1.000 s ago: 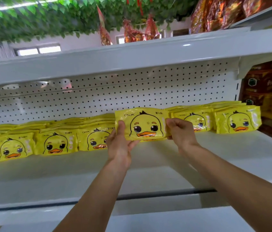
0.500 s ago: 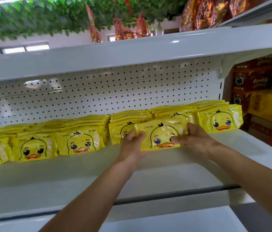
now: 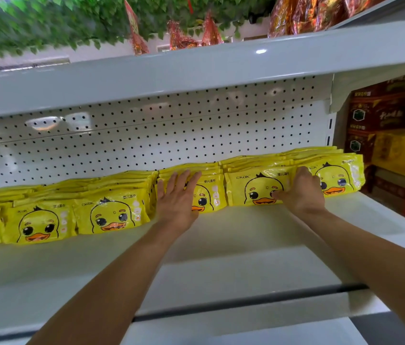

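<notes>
Left hand: the left hand (image 3: pixel 177 195) lies flat with its fingers straight and slightly spread. The palm presses the front of the neighbour pack (image 3: pixel 208 199), and nothing is gripped.
Right hand: the right hand (image 3: pixel 301 190) is curled on the right end of the yellow duck pack (image 3: pixel 253 188). The thumb lies across the printed face beside the duck's cheek and the fingers bend over the top edge. It appears to be gripping the pack, though the fingertips are hidden behind it.
Yellow duck pack: it stands on its long edge at the front of a stack, face outward and close to upright. It sits between the neighbour pack and the end pack (image 3: pixel 340 178), and its lower edge is on the shelf (image 3: pixel 246 245).
Neighbour pack: it also stands at the front of its stack, just left of the yellow duck pack, and the palm covers its left half.
Row of packs: more of the same packs (image 3: pixel 111 215) run leftward in stacks against the pegboard panel (image 3: pixel 146 135), all with the duck face forward.
Shelf: pale grey, with its front half bare, under an upper shelf (image 3: pixel 196 73) of the same colour.
Right of the shelving: red and yellow cartons (image 3: pixel 380 108) are stacked up.
Above: a leaf garland (image 3: pixel 47 21) hangs blurred, and red foil bags (image 3: pixel 308 13) sit on top.
</notes>
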Available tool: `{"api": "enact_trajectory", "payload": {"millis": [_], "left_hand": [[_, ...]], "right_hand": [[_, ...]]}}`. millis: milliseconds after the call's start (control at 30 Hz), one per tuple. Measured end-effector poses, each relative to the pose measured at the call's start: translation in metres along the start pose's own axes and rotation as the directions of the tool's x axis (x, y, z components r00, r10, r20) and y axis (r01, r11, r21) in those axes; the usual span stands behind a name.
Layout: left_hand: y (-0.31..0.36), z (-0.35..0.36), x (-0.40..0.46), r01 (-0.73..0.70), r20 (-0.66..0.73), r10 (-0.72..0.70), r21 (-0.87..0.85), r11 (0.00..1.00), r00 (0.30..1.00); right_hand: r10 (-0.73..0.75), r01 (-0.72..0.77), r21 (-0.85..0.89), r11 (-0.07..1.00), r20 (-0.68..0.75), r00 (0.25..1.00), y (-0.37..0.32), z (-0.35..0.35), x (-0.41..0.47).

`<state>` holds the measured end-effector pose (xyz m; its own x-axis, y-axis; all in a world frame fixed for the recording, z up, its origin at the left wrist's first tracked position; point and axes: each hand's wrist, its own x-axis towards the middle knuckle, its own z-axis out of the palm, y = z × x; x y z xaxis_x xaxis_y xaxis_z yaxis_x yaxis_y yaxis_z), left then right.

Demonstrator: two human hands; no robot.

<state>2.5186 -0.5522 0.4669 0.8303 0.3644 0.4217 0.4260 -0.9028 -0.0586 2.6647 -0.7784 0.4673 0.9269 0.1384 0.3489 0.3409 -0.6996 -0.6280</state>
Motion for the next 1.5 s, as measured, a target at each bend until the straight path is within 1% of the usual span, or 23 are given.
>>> {"api": "enact_trajectory", "payload": {"millis": [67, 167, 333, 433, 533, 600, 700, 767, 833, 900, 1000, 1133, 1267, 1333, 1433, 1500], "left_hand": [[0.001, 0.001, 0.0, -0.002, -0.003, 0.002, 0.012, 1.0, 1.0], [0.001, 0.001, 0.0, -0.006, -0.005, 0.006, 0.01, 1.0, 1.0], [0.001, 0.002, 0.002, -0.015, -0.002, 0.015, 0.019, 1.0, 1.0], [0.001, 0.001, 0.003, -0.022, 0.007, 0.021, 0.023, 1.0, 1.0], [0.0, -0.003, 0.003, -0.036, 0.018, 0.036, 0.007, 0.999, 0.999], [-0.002, -0.006, 0.001, -0.036, 0.023, 0.037, -0.036, 0.999, 0.999], [-0.002, -0.014, -0.01, -0.037, -0.031, 0.033, -0.134, 0.99, 0.999], [-0.001, -0.021, -0.022, -0.061, -0.054, 0.051, -0.213, 0.975, 0.997], [-0.001, -0.029, -0.038, -0.08, -0.036, 0.073, -0.293, 0.953, 0.997], [-0.002, -0.038, -0.055, -0.094, -0.015, 0.095, -0.363, 0.927, 0.995], [0.001, -0.05, -0.09, -0.166, -0.037, 0.164, -0.384, 0.908, 0.986], [0.013, -0.065, -0.143, -0.263, -0.051, 0.266, -0.421, 0.868, 0.963], [0.038, -0.066, -0.188, -0.357, -0.077, 0.372, -0.513, 0.781, 0.925], [0.057, -0.064, -0.209, -0.425, -0.114, 0.436, -0.531, 0.733, 0.893], [0.092, -0.06, -0.24, -0.513, -0.159, 0.517, -0.535, 0.671, 0.841], [0.118, -0.053, -0.262, -0.527, -0.116, 0.568, -0.556, 0.643, 0.815]], "right_hand": [[-0.006, 0.005, -0.032, 0.999, -0.018, 1.0, -0.001, 0.001, 0.001], [-0.017, 0.016, -0.072, 0.997, -0.005, 1.0, -0.003, 0.003, 0.003], [-0.019, 0.018, -0.1, 0.995, 0.0, 1.0, -0.008, 0.003, 0.0], [-0.004, 0.004, -0.081, 0.997, -0.006, 1.0, -0.009, 0.002, -0.002], [0.002, -0.003, -0.025, 1.0, -0.03, 1.0, -0.009, -0.001, -0.011], [-0.006, 0.003, -0.05, 0.999, -0.057, 0.998, -0.01, -0.006, -0.022], [-0.061, 0.046, -0.191, 0.981, -0.072, 0.996, -0.01, -0.019, -0.044], [-0.118, 0.108, -0.218, 0.97, -0.032, 0.992, -0.009, -0.027, -0.065], [-0.18, 0.179, -0.257, 0.95, 0.021, 0.983, -0.009, -0.037, -0.09], [-0.213, 0.21, -0.332, 0.92, 0.03, 0.977, -0.008, -0.047, -0.118], [-0.196, 0.173, -0.393, 0.903, -0.017, 0.981, -0.006, -0.064, -0.16], [-0.179, 0.137, -0.408, 0.903, -0.068, 0.981, 0.006, -0.086, -0.217], [-0.14, 0.074, -0.419, 0.905, -0.131, 0.981, 0.028, -0.107, -0.277], [-0.122, 0.039, -0.453, 0.891, -0.156, 0.98, 0.044, -0.119, -0.304], [-0.058, -0.01, -0.488, 0.873, -0.125, 0.99, 0.075, -0.134, -0.336], [0.019, -0.058, -0.484, 0.873, -0.085, 0.996, 0.101, -0.144, -0.354]]}}
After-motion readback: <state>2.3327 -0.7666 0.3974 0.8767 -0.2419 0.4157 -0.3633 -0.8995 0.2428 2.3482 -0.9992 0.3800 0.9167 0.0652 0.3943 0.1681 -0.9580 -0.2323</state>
